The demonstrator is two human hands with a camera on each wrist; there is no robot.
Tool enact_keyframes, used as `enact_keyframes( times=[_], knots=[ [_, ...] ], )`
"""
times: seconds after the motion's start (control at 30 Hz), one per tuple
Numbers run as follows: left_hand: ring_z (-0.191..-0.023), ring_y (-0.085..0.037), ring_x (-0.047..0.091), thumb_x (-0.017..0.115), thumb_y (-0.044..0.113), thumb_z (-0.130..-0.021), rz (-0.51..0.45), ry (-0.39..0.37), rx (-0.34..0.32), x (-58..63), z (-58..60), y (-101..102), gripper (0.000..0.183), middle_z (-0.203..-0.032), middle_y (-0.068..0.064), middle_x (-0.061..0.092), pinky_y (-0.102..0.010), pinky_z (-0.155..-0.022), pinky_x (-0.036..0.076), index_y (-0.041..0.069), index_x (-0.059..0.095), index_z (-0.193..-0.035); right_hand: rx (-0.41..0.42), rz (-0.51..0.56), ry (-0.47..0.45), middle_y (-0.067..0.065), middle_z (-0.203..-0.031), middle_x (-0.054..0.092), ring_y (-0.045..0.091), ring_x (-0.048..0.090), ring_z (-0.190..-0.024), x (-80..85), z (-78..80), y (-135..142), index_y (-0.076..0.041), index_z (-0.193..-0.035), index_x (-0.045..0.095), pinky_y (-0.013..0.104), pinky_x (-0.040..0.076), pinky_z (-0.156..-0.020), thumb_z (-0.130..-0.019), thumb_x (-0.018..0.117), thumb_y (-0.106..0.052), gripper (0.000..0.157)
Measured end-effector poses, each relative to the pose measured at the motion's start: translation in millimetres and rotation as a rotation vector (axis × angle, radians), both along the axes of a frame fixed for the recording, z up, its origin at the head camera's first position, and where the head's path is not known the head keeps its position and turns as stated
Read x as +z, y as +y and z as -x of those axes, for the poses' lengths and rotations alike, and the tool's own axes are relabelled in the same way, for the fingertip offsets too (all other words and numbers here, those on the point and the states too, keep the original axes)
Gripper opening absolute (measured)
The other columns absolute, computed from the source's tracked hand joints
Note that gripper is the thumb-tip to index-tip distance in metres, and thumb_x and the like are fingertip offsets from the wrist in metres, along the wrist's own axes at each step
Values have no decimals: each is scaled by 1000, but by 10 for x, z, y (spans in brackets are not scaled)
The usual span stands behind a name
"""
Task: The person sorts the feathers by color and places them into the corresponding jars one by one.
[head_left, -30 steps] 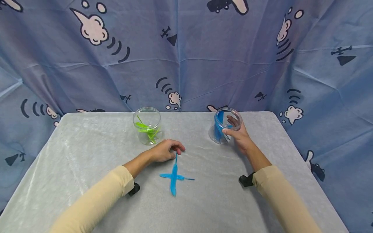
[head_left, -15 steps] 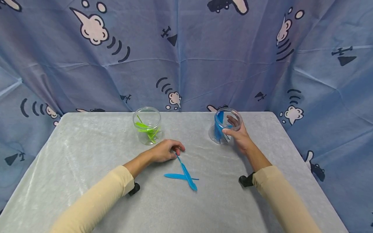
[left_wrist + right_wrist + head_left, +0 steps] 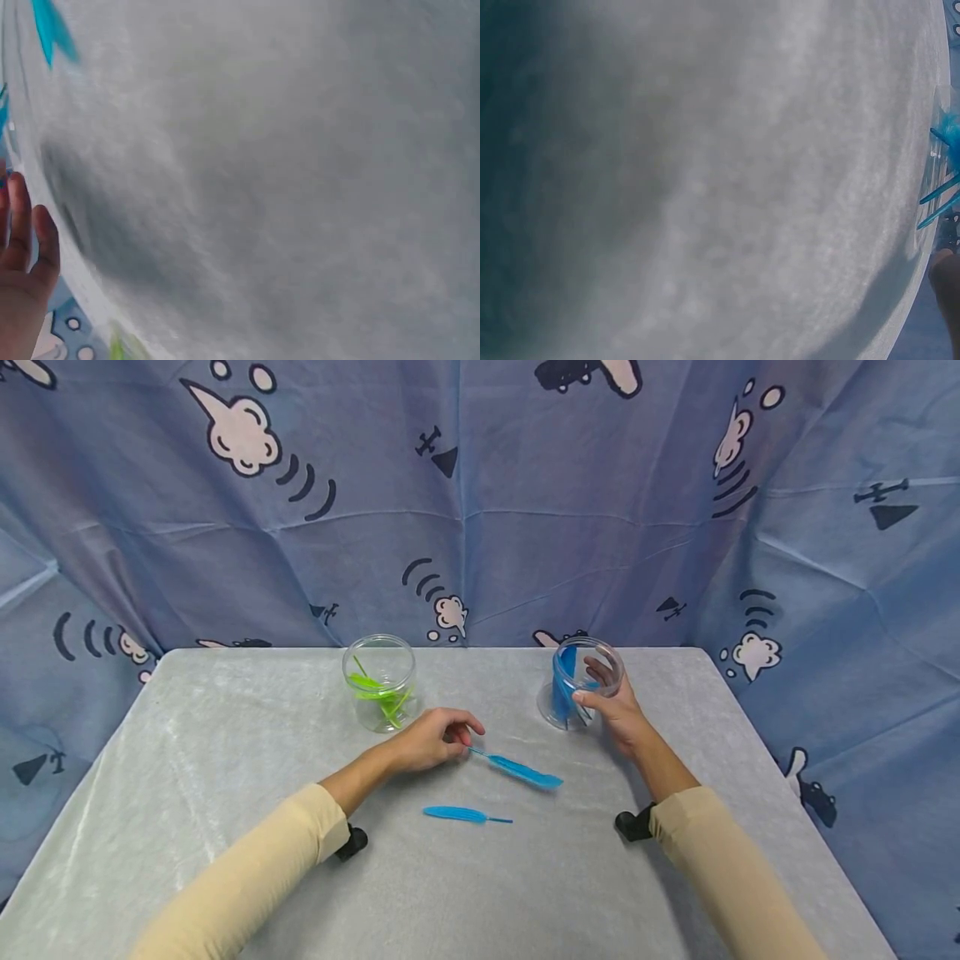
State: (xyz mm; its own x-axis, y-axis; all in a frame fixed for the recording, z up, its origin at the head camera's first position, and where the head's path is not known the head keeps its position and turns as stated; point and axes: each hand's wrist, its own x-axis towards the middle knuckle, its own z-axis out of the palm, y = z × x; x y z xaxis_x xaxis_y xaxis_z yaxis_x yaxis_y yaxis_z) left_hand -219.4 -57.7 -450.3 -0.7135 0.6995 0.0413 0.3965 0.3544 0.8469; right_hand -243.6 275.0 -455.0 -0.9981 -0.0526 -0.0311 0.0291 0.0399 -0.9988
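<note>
My left hand (image 3: 431, 741) pinches a blue feather (image 3: 525, 772) by its thin quill; the vane points right across the table. Nearer to me, a second blue feather (image 3: 456, 813) lies flat, apart from the held one. At the back right, my right hand (image 3: 618, 710) grips a clear jar (image 3: 549, 715) from its right side. Several blue feathers (image 3: 564, 687) stand inside that jar. In the left wrist view, some fingers (image 3: 20, 217) show at the left edge, their tips partly cut off. Blue quills (image 3: 939, 190) appear at the right edge of the right wrist view.
Another clear jar (image 3: 378, 638), holding bright green feathers (image 3: 386, 697), stands behind my left hand. A pale grey cloth covers the table (image 3: 225, 735). Behind its far edge hangs a blue patterned curtain (image 3: 540, 552).
The held feather has swung from pointing toward me across the other feather to pointing right, clear of it. The lying feather shifted slightly right. My left hand moved slightly up and right; the right stayed.
</note>
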Motion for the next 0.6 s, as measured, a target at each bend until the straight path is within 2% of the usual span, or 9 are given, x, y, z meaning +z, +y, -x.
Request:
enact_keyframes(
  times=[0.3, 0.47, 0.6],
  knots=[
    [-82, -16, 62, 67, -9, -87, -110, -21, 89, 161, 61, 86, 28, -92, -16, 68, -32, -77, 51, -4, 67, -114, 7, -6, 20, 13, -162, 21, 28, 13, -150, -5, -4, -7, -29, -157, 16, 52, 10, -120, -89, 67, 1, 90],
    [-83, -19, 64, 68, -7, -88, -180, -22, 137, 290, 89, 122, 27, -91, -11, 68, -34, -78, 52, -1, 68, -114, 6, -8, 16, 12, -162, 21, 27, 13, -150, -6, -1, -11, -30, -157, 17, 53, 10, -120, -90, 67, 0, 89],
    [-86, -19, 64, 68, -5, -90, -214, -25, 166, 403, 109, 159, 27, -93, -9, 68, -31, -78, 52, 0, 67, -116, 7, -2, 18, 13, -163, 21, 27, 13, -150, -7, -1, -11, -30, -157, 17, 53, 10, -120, -90, 67, 0, 89]
  ],
)
